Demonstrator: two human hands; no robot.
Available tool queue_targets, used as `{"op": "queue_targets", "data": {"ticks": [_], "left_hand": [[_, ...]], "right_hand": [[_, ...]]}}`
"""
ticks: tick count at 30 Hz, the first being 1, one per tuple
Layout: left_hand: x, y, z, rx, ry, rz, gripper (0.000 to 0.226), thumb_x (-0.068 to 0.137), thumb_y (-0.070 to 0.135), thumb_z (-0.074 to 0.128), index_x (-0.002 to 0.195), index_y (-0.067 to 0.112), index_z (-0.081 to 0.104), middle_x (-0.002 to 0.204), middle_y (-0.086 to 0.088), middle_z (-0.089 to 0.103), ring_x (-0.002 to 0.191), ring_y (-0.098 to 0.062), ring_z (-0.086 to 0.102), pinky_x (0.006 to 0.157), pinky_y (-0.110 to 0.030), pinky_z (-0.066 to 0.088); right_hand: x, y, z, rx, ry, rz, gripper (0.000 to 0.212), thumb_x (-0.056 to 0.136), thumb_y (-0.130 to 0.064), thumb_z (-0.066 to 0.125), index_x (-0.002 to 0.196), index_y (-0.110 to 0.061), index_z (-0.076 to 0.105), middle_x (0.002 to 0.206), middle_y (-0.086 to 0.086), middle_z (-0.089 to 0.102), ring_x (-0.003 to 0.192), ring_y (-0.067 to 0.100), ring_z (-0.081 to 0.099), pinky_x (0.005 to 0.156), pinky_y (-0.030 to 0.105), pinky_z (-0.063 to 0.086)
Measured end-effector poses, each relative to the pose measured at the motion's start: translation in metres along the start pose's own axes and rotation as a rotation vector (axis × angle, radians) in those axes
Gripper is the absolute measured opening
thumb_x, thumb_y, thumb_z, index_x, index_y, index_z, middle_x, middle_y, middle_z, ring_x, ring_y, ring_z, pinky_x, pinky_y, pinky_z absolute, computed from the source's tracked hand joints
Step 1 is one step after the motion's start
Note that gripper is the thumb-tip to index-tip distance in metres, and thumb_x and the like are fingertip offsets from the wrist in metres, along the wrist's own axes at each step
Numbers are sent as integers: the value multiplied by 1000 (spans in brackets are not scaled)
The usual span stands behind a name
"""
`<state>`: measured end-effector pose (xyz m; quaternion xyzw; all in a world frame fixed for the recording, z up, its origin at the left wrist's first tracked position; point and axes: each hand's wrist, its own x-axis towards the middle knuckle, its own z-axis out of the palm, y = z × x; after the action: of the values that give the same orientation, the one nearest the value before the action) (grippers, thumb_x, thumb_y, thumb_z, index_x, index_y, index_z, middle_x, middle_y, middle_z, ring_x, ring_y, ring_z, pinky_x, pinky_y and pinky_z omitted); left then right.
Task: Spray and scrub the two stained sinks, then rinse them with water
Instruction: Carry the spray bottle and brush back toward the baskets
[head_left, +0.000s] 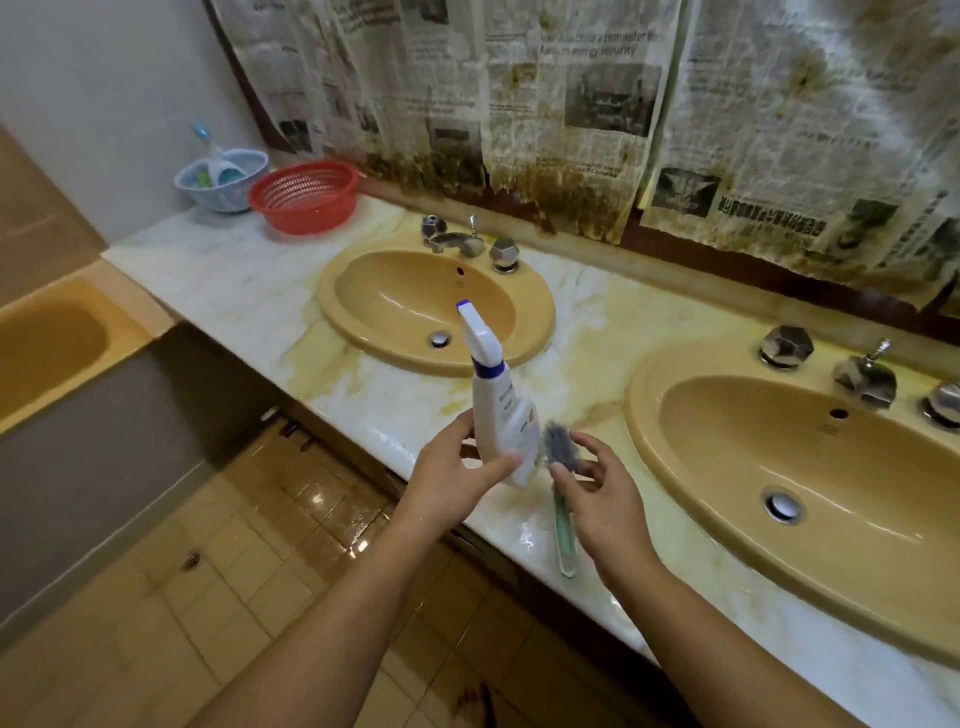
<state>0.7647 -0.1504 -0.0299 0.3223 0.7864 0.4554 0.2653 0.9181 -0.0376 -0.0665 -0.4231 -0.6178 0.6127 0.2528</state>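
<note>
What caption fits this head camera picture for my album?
Cleaning time: left hand holds spray bottle, right hand grips brush, between two tan sinks.

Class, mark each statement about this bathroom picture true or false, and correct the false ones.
1. The left hand holds a white spray bottle. True.
2. The red basket sits inside a sink. False: it stands on the counter, beside the blue basket.
3. Water runs from both taps. False: no water shows at the far tap or the near tap.
4. The brush at the right hand has a green handle. True.
5. Stained newspaper covers the wall behind the sinks. True.
</note>
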Motion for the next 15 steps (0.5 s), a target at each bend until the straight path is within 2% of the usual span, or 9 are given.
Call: {"op": "queue_targets", "data": {"ticks": [4,8,11,15], "left_hand": [[-19,2,-15,0,144,-52,46,82,44,81,120,51,56,108,24,68,96,9,63,78,-20,50],[-33,-2,-39,-4,245,-98,54,85,39,81,132,41,55,112,23,65,95,8,63,75,-17,51],[-32,-9,-62,-24,292,-110,58,86,35,81,138,37,54,118,22,62,105,2,60,84,-23,53],[-23,-28,-101,-20,306,-125,65,86,38,80,143,40,50,131,20,60,121,-6,56,101,-37,53]], "right_hand": [[4,-9,17,-22,-125,-47,40,96,-24,72,130,-40,60,112,-8,68,98,10,67,78,25,54],[10,-19,48,-30,-236,-78,39,97,-23,70,132,-39,59,113,-9,68,98,11,67,76,23,53],[15,-27,77,-29,-288,-99,39,97,-23,70,131,-39,59,113,-8,68,98,11,67,73,22,51],[23,-36,121,-15,-326,-103,38,96,-23,71,127,-42,60,111,-7,69,95,13,68,79,30,58]]}}
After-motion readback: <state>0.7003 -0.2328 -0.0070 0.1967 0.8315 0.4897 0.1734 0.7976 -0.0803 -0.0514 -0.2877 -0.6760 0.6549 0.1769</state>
